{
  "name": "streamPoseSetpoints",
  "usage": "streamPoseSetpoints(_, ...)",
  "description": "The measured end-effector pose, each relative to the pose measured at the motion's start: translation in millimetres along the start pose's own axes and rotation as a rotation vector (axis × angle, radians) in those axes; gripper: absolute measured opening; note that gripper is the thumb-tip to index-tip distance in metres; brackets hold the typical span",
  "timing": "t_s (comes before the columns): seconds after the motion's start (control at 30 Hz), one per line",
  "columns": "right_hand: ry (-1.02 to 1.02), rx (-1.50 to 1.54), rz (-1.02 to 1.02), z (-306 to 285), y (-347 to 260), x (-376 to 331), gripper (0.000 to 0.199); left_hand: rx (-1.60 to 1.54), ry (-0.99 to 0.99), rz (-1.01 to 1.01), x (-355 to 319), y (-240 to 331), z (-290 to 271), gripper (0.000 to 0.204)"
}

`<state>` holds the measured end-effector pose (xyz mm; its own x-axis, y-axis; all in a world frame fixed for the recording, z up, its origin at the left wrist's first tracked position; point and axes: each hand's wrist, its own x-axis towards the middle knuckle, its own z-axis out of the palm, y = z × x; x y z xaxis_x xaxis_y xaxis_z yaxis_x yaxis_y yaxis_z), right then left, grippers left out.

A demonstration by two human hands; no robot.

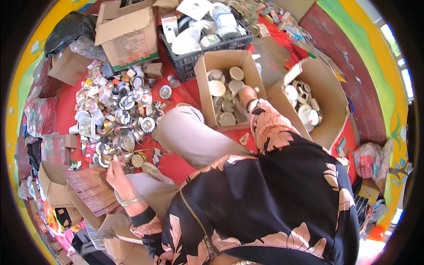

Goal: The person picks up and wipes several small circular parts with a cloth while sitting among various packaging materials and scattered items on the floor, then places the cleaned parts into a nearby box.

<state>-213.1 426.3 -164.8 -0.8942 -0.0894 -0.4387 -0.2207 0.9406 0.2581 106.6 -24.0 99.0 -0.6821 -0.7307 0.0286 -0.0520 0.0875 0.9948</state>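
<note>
Right hand is placed inside open cardboard box, among round white fittings; fingertips are partly hidden, so whether anything is gripped cannot be told. Left hand is held beside mixed heap of light fittings, fingers bent, near gold-coloured round part; its grip cannot be told either. More white pieces are contained in right-hand carton. Black plastic crate is stacked full.

Parts heap left, middle box ahead — right hand inside, crate behind it, second box right
</note>
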Motion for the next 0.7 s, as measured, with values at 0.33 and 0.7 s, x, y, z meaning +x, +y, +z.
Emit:
streamPoseSetpoints(0.33,-0.056,0.316,0.051,-13,6,57,0.033,0.285,-0.107,0.070,6,17,30,0.023)
streamPoseSetpoints(0.7,0.531,0.211,-0.607,-274,87,-166,0.024,0.079,-0.060,0.849,-35,141,-9,0.020)
